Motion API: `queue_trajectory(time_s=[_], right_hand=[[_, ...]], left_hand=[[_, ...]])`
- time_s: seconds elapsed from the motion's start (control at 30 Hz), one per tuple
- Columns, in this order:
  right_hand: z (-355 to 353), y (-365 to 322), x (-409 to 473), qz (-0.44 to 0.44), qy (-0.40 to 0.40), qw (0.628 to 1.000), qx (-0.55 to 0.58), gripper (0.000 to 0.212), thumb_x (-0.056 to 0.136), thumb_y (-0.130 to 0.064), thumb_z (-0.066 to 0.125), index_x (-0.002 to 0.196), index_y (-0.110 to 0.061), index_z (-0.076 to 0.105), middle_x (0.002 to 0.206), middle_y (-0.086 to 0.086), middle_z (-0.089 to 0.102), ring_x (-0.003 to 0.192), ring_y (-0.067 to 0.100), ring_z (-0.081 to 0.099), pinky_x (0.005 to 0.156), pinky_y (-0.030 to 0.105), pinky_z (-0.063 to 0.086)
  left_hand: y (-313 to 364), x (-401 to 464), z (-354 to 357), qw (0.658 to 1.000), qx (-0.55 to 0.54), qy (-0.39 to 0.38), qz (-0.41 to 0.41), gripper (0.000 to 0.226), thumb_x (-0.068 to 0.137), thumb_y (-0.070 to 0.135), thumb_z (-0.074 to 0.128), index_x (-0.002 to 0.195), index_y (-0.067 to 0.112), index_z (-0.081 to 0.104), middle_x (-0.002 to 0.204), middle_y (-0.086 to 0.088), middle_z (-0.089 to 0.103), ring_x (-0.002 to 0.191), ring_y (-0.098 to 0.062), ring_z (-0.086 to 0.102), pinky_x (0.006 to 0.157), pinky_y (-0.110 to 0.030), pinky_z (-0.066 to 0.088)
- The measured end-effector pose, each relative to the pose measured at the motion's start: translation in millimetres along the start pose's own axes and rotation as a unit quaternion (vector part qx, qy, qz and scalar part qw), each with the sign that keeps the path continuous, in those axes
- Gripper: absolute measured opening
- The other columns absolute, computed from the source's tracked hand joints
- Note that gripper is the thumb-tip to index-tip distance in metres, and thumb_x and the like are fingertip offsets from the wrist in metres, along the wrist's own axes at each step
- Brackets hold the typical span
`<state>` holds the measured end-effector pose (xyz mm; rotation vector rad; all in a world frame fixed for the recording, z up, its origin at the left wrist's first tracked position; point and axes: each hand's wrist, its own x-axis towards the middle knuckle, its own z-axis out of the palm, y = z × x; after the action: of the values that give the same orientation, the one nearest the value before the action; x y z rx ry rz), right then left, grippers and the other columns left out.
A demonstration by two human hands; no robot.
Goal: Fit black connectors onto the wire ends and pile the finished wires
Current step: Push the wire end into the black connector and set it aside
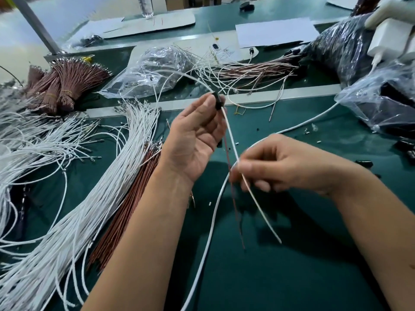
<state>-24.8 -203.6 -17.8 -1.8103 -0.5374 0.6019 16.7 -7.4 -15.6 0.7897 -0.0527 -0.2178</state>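
My left hand [197,135] is raised palm-up above the green table and pinches a small black connector [217,100] between thumb and fingertips. A thin white wire [231,135] and a thin brown wire [226,151] hang down from that connector. My right hand [276,162], blurred, pinches the white wire lower down; its free end [269,227] trails toward me. A thicker white cable [215,212] crosses under my hands.
A fan of loose white wires [67,209] and brown wires [125,212] lies at left. Bundled brown wires [65,86] stand at back left. Wires with connectors fitted [253,70] are piled behind, beside plastic bags [157,68] and black-filled bags [388,102] at right.
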Motion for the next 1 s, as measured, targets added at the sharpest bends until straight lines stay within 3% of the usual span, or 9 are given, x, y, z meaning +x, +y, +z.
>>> queue_trajectory(time_s=[0.07, 0.13, 0.23, 0.4, 0.47, 0.53, 0.63, 0.83, 1.0], right_hand=[[3.9, 1.2, 7.4, -0.011, 0.126, 0.988, 0.086, 0.037, 0.093, -0.047, 0.066, 0.092, -0.011, 0.077, 0.072, -0.001, 0.069, 0.053, 0.006, 0.05, 0.04, 0.014, 0.032], [6.3, 0.2, 10.6, -0.034, 0.189, 0.974, 0.123, 0.03, 0.094, -0.036, 0.066, 0.085, -0.009, 0.076, 0.068, 0.001, 0.064, 0.051, 0.008, 0.049, 0.039, 0.015, 0.03], [0.5, 1.1, 6.8, -0.04, 0.162, 0.981, 0.1, 0.024, 0.097, -0.019, 0.068, 0.078, -0.008, 0.075, 0.062, 0.004, 0.062, 0.046, 0.007, 0.047, 0.037, 0.015, 0.028], [-4.7, 1.2, -5.2, 0.039, -0.041, 0.998, 0.034, 0.025, 0.095, -0.03, 0.069, 0.081, -0.01, 0.076, 0.058, -0.004, 0.063, 0.043, 0.003, 0.047, 0.037, 0.014, 0.031], [-0.7, 0.1, -0.5, 0.053, 0.013, 0.998, 0.029, 0.035, 0.093, -0.043, 0.071, 0.086, -0.009, 0.077, 0.064, 0.002, 0.065, 0.045, 0.006, 0.048, 0.037, 0.016, 0.033], [2.5, 2.6, 7.5, 0.035, 0.13, 0.989, 0.057, 0.043, 0.09, -0.048, 0.063, 0.086, -0.007, 0.076, 0.068, 0.008, 0.067, 0.049, 0.012, 0.051, 0.037, 0.019, 0.034], [1.5, 7.5, 12.9, -0.027, 0.252, 0.965, 0.065, 0.031, 0.101, -0.03, 0.063, 0.083, -0.007, 0.073, 0.066, 0.003, 0.065, 0.053, 0.014, 0.054, 0.037, 0.021, 0.035], [-1.1, 10.6, 10.5, -0.032, 0.204, 0.978, 0.015, 0.022, 0.097, -0.022, 0.07, 0.077, -0.013, 0.074, 0.068, 0.01, 0.068, 0.053, 0.018, 0.055, 0.038, 0.023, 0.039], [2.9, 11.2, 14.1, -0.065, 0.26, 0.961, 0.068, 0.019, 0.084, -0.037, 0.078, 0.093, -0.021, 0.076, 0.075, 0.001, 0.069, 0.058, 0.014, 0.057, 0.04, 0.02, 0.039]], left_hand=[[-7.0, -1.3, 2.9, 0.998, 0.065, -0.005, -0.013, 0.026, 0.077, 0.011, 0.07, 0.102, 0.004, 0.066, 0.087, -0.005, 0.074, 0.07, -0.011, 0.067, 0.065, -0.021, 0.057], [-14.0, -2.8, 5.0, 0.995, 0.099, 0.0, -0.022, 0.023, 0.075, 0.009, 0.07, 0.097, 0.004, 0.067, 0.088, -0.008, 0.074, 0.066, -0.012, 0.068, 0.06, -0.022, 0.056], [-17.9, -0.7, 6.3, 0.996, 0.085, 0.025, -0.018, 0.021, 0.072, 0.007, 0.072, 0.093, 0.004, 0.069, 0.086, -0.01, 0.075, 0.067, -0.014, 0.069, 0.061, -0.021, 0.056], [-10.7, -0.7, 3.8, 0.995, 0.094, 0.037, 0.024, 0.022, 0.07, 0.007, 0.075, 0.092, 0.007, 0.071, 0.087, -0.009, 0.076, 0.072, -0.015, 0.071, 0.067, -0.021, 0.057], [-11.8, -2.8, 4.2, 0.988, 0.151, 0.025, 0.039, 0.022, 0.07, 0.006, 0.077, 0.091, 0.009, 0.071, 0.088, -0.009, 0.077, 0.075, -0.016, 0.071, 0.07, -0.024, 0.058], [-15.8, -3.3, 4.5, 0.978, 0.203, 0.01, 0.055, 0.021, 0.075, 0.0, 0.079, 0.091, 0.01, 0.072, 0.09, -0.01, 0.077, 0.078, -0.018, 0.072, 0.074, -0.027, 0.059], [-18.7, -3.7, 4.5, 0.966, 0.246, -0.005, 0.075, 0.023, 0.076, -0.003, 0.079, 0.091, 0.013, 0.073, 0.092, -0.012, 0.076, 0.084, -0.02, 0.071, 0.079, -0.03, 0.059], [-16.5, -4.1, 4.3, 0.963, 0.245, -0.003, 0.113, 0.026, 0.079, -0.009, 0.077, 0.098, 0.008, 0.07, 0.092, -0.009, 0.074, 0.083, -0.016, 0.069, 0.08, -0.029, 0.056], [-12.9, -6.0, 6.0, 0.961, 0.25, -0.033, 0.116, 0.029, 0.079, -0.014, 0.074, 0.1, 0.005, 0.067, 0.093, -0.013, 0.071, 0.083, -0.021, 0.068, 0.084, -0.037, 0.059]])
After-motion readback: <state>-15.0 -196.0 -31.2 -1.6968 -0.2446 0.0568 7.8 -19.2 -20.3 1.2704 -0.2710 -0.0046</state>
